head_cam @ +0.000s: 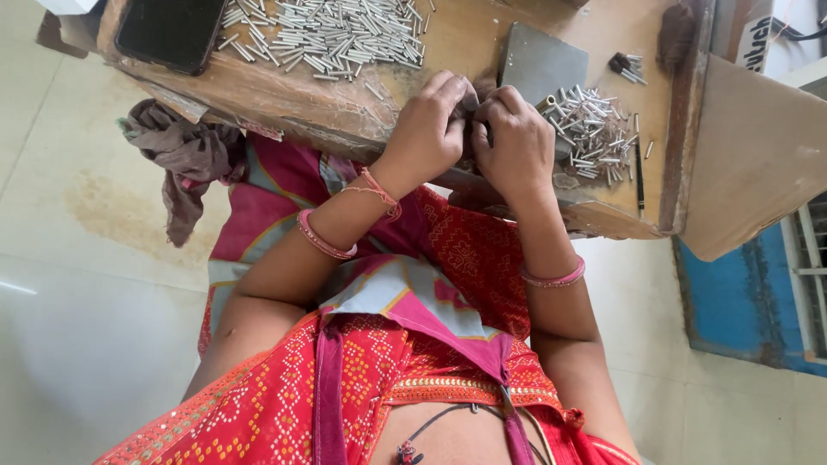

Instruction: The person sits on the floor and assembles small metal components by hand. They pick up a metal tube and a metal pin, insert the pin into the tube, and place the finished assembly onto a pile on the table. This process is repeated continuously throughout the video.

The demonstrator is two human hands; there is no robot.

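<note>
- Landmark: grey metal block [541, 62] standing on the wooden bench [345, 90].
- Left hand [428, 129]: just beside the block's near-left corner, fingers curled tight and pinched together. What it pinches is hidden; I cannot tell whether a piece is held.
- Right hand [515, 142]: just in front of the block, touching the left hand, fingers closed. A brass-coloured tube end [546, 104] shows at its knuckles beside the block; it appears to be gripped, though the grip itself is not visible.
- Small pile of short metal tubes [593, 129]: just right of the block, close to the right hand.
- Large pile of metal tubes [332, 34]: well left of the block, apart from both hands.
- Dark phone [170, 30]: far left of the block, at the bench corner.
- Judgement on method: the work seems best done with both hands braced against the bench edge, the piece held near its end, and fresh pieces drawn from the nearer pile.
</note>
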